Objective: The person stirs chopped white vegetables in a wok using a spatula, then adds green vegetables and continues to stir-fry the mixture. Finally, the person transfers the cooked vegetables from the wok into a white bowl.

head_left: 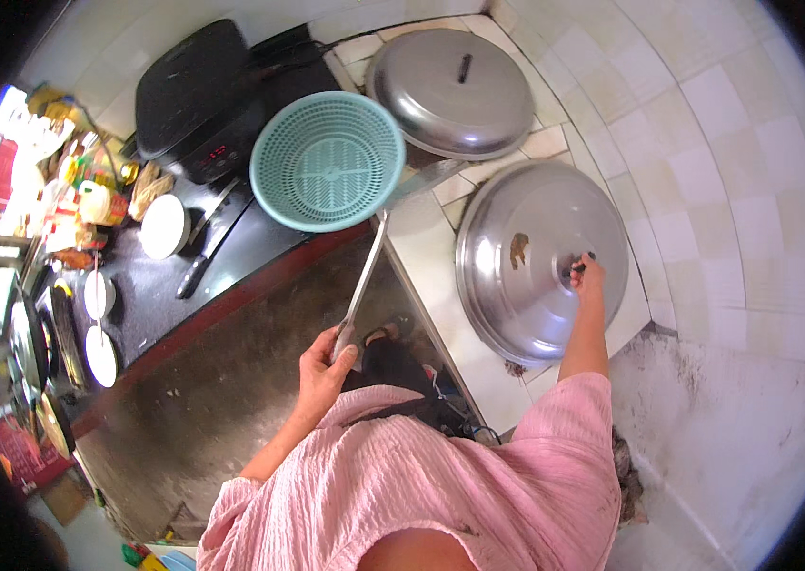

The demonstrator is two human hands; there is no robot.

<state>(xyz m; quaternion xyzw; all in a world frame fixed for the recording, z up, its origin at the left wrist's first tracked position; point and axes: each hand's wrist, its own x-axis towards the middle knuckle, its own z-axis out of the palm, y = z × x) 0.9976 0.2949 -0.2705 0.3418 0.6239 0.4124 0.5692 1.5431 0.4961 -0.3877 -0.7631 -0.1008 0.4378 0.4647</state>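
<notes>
My left hand [322, 370] grips the handle of a long metal spatula [366, 270]. The flat blade of the spatula extends up and right, past the rim of a turquoise plastic colander [259, 175] that has nothing in it. With my right hand [587, 274] I hold the dark knob of a large domed metal lid [516, 307] on the tiled stove top [420, 246]. A brown patch marks the lid left of the knob. Whatever is under the lid is hidden.
Behind stands a second metal lid [445, 107]. On the black counter [195, 314] are a black electric cooker [188, 93], a knife [206, 260], white bowls [164, 227] and several bottles and bags. A tiled wall [716, 178] closes off the right side.
</notes>
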